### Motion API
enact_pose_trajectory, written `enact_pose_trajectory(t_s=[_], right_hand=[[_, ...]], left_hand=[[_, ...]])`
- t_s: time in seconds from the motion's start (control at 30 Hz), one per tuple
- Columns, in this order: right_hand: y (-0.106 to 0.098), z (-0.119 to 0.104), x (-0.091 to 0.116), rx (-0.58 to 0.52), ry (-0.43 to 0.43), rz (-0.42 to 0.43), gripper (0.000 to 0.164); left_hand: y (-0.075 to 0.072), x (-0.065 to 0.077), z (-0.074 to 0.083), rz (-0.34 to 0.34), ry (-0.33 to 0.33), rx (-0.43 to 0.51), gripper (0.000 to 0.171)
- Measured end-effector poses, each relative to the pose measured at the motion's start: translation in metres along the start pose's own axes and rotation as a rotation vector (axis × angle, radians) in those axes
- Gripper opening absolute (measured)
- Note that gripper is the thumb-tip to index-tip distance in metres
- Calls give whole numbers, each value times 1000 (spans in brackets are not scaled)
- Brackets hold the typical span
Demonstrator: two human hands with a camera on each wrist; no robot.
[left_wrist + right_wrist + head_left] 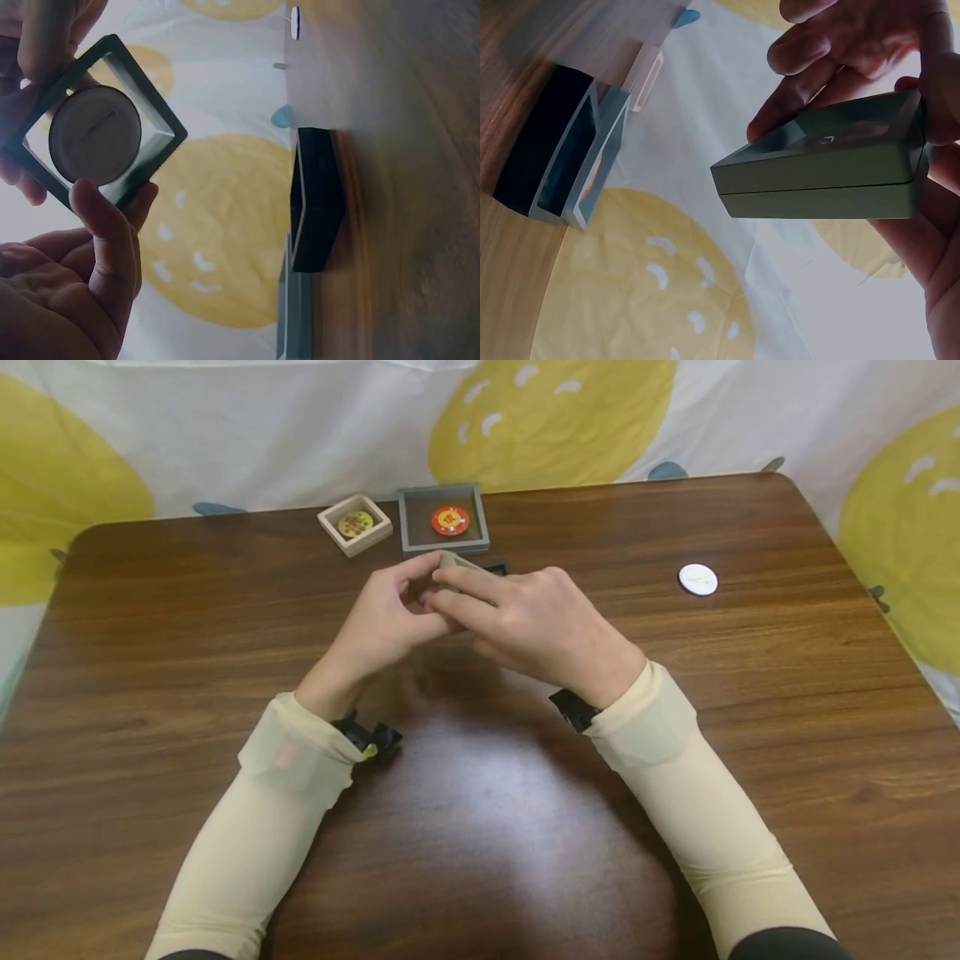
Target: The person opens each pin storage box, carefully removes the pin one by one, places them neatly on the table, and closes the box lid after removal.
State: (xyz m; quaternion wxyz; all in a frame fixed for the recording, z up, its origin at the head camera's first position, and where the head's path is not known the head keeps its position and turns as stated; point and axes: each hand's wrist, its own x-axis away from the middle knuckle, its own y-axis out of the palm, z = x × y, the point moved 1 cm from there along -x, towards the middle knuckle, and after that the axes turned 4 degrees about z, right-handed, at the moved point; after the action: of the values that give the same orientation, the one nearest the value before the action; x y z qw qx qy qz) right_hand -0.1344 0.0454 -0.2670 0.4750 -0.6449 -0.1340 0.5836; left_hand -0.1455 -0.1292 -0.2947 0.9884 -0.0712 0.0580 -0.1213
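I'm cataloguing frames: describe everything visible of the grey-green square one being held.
The grey-green square frame, apparently plastic, has a see-through window and a thin seam along its side. A round grey disc shows inside. The left hand and right hand hold it tilted above the brown wooden table.

We wear cream, creased long sleeves: the left sleeve ends in a bulky, greyer left cuff with a faint pinkish patch, the right sleeve in a similar right cuff. A small black left wrist device, flecked with yellow, and a black right wrist device jut out beside the cuffs. Dark fabric meets both sleeves higher up, and our left hand and right hand are bare.
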Motion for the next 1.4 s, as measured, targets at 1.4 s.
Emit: enact_pose_trajectory(t_s=[1.4], right_hand=[[-13, 31, 5, -111, 226, -93, 54]], left_hand=[[7, -4, 1, 103, -142, 493, 73]])
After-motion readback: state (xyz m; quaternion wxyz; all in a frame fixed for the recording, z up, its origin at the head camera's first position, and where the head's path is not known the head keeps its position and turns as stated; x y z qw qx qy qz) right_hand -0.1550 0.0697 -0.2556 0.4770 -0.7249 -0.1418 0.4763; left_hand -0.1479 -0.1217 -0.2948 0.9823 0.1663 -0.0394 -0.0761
